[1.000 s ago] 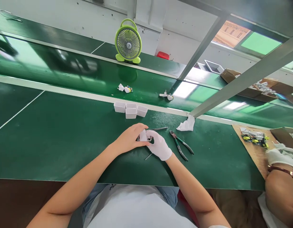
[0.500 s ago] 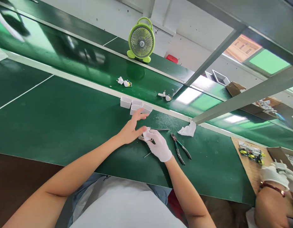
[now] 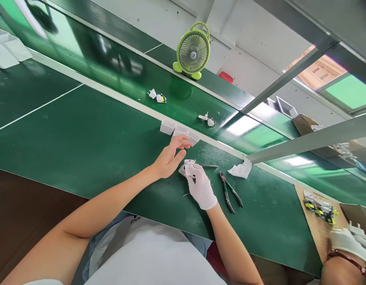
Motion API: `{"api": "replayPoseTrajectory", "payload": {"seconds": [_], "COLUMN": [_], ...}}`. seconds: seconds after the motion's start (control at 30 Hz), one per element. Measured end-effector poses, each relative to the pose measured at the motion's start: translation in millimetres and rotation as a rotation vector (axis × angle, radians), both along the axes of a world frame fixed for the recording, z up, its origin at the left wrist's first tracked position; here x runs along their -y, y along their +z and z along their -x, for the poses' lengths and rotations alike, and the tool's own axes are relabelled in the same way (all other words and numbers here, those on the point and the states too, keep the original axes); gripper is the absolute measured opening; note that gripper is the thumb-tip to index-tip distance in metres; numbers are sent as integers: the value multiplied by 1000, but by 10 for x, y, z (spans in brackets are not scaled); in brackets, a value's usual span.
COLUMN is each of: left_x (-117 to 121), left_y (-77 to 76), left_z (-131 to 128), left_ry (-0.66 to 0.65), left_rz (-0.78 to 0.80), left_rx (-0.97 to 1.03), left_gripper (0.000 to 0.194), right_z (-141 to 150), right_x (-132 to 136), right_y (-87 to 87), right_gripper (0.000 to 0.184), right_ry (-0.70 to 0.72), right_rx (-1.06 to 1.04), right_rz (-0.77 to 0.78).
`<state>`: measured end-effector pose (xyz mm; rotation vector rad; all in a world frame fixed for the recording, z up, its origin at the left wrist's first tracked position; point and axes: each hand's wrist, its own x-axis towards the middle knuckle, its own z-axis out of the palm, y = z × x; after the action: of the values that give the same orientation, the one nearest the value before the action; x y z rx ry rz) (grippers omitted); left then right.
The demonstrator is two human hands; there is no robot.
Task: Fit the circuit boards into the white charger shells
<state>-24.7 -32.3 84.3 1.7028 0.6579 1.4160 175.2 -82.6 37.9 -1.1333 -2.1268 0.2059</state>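
Note:
My bare left hand (image 3: 171, 156) is open, its fingers stretched out just in front of a small group of white plastic cases (image 3: 167, 126). Whether the fingertips touch the cases I cannot tell. In a white glove, my right hand (image 3: 203, 190) is closed around a small white plastic piece (image 3: 188, 168), partly hidden by the fingers. A thin metal tool (image 3: 209, 165) lies just beyond the glove, one end hidden. Diagonal cutters (image 3: 229, 192) with green-and-black handles rest to the right of this hand, jaws pointing away from me.
A crumpled white glove (image 3: 241, 169) lies by the ledge. Two white plug assemblies with circuit boards (image 3: 161, 98) sit on the strip behind it. A green fan (image 3: 193, 53) stands further back. At right, a co-worker's gloved hand (image 3: 347, 243) is near circuit boards (image 3: 319, 208).
My left hand has drawn apart from my right hand and the white piece, towards the cases. My right hand keeps its hold. The view has shifted slightly left.

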Motion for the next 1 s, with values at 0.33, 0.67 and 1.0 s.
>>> {"api": "replayPoseTrajectory", "payload": {"seconds": [0.33, 0.67, 1.0], "left_x": [-2, 182, 272], "left_y": [-21, 15, 20], "left_z": [-13, -101, -171], "left_ry": [33, -123, 73], "left_rz": [-10, -431, -488], "left_rx": [25, -111, -259], "left_gripper": [42, 77, 67], "right_z": [6, 30, 191], "right_x": [21, 317, 283], "right_y": [-13, 528, 589], "right_gripper": [28, 28, 41], "right_ry": [53, -63, 160], "right_rx": [-52, -1077, -1641], "right_rz": [99, 574, 1208]}}
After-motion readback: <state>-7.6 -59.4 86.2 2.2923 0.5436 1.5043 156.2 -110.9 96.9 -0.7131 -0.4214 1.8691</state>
